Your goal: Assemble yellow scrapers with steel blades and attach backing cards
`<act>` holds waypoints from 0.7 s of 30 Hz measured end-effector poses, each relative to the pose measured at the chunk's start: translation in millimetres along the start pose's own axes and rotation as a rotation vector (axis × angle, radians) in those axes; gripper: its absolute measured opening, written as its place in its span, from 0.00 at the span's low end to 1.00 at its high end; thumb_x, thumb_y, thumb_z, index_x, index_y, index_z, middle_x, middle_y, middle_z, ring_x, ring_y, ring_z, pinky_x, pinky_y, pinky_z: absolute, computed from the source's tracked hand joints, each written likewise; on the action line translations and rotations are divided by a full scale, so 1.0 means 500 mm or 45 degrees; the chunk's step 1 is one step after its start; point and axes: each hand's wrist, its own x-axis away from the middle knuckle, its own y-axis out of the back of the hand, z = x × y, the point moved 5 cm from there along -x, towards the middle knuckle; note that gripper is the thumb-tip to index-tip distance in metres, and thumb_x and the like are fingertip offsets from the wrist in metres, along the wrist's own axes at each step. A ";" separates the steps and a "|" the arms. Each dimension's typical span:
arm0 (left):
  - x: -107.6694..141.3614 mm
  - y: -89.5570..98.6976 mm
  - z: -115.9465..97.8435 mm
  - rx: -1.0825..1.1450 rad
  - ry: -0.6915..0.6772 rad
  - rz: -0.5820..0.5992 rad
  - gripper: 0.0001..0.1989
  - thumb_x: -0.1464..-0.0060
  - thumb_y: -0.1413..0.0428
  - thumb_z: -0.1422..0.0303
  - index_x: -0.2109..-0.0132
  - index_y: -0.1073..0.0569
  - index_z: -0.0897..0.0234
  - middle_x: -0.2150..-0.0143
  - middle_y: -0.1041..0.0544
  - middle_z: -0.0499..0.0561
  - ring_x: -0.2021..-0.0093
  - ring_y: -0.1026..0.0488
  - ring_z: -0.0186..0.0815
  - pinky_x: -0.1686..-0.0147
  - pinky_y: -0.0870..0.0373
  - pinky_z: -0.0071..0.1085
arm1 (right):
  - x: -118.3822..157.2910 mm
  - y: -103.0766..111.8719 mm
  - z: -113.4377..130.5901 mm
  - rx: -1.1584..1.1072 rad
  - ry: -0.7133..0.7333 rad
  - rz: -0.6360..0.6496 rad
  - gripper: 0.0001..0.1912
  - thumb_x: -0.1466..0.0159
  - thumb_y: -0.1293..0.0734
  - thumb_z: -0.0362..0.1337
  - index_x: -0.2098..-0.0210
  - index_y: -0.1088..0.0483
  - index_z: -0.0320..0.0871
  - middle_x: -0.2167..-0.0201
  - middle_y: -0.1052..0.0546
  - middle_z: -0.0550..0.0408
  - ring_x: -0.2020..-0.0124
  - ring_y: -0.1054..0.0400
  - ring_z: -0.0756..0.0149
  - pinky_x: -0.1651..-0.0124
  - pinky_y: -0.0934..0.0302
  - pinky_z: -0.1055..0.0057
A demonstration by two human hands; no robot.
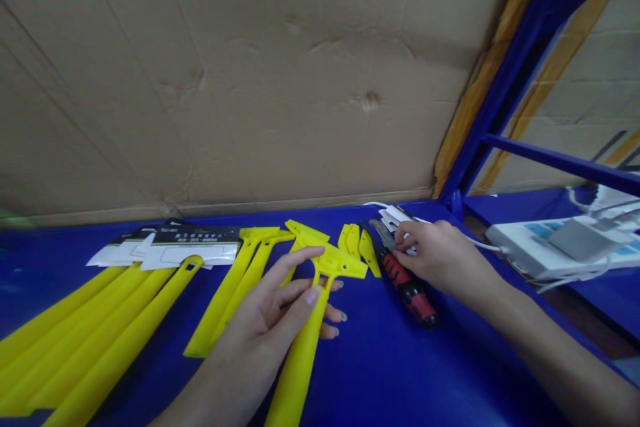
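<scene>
My left hand (270,320) is closed around the neck of a yellow plastic scraper (303,347), its T-shaped head pointing up and away from me. To the right, my right hand (427,250) reaches down with its fingertips pinched together by some small white papers (393,215) and a grey metal strip (384,235); what they hold is hidden. A tool with a red and black handle (407,287) lies just below those fingers. Several small yellow plates (353,240) rest between the scraper head and this tool.
More yellow scrapers (240,287) lie left of my left hand. Further left are long yellow pieces (115,333) with black-and-white cards (193,243). A cardboard wall (300,93) backs the blue table (370,373). At right stand a blue frame (500,93) and a white power strip (525,250).
</scene>
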 end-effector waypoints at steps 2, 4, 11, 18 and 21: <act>-0.001 -0.002 0.000 0.000 0.007 -0.020 0.24 0.40 0.33 0.56 0.41 0.24 0.59 0.55 0.13 0.53 0.64 0.15 0.36 0.62 0.17 0.28 | 0.000 0.001 0.002 0.012 -0.019 0.016 0.05 0.40 0.29 0.30 0.66 0.22 0.47 0.66 0.12 0.54 0.62 0.17 0.53 0.67 0.37 0.68; -0.003 -0.005 0.000 0.019 0.003 -0.031 0.21 0.43 0.32 0.56 0.47 0.21 0.60 0.55 0.13 0.52 0.66 0.16 0.36 0.63 0.17 0.27 | -0.001 0.002 0.003 0.015 -0.033 0.027 0.07 0.41 0.29 0.29 0.66 0.21 0.47 0.65 0.12 0.54 0.62 0.17 0.55 0.66 0.36 0.68; -0.007 -0.016 -0.004 0.093 -0.005 0.000 0.21 0.46 0.29 0.56 0.49 0.21 0.61 0.58 0.13 0.51 0.67 0.16 0.35 0.65 0.17 0.26 | -0.004 0.002 0.002 0.032 -0.079 0.017 0.12 0.41 0.30 0.28 0.61 0.18 0.47 0.66 0.12 0.57 0.62 0.16 0.53 0.64 0.34 0.66; -0.006 -0.009 -0.002 0.057 -0.014 -0.011 0.20 0.43 0.31 0.57 0.48 0.21 0.61 0.55 0.14 0.53 0.66 0.16 0.35 0.64 0.17 0.28 | -0.004 0.000 0.004 0.054 -0.079 0.004 0.08 0.38 0.28 0.34 0.60 0.18 0.47 0.65 0.11 0.56 0.62 0.16 0.51 0.64 0.33 0.64; -0.003 -0.010 -0.002 0.052 -0.018 -0.007 0.19 0.41 0.33 0.57 0.47 0.22 0.61 0.53 0.14 0.54 0.66 0.16 0.36 0.63 0.17 0.29 | -0.006 -0.002 0.005 0.056 -0.080 0.022 0.07 0.38 0.28 0.33 0.61 0.18 0.46 0.66 0.12 0.56 0.63 0.16 0.53 0.64 0.33 0.65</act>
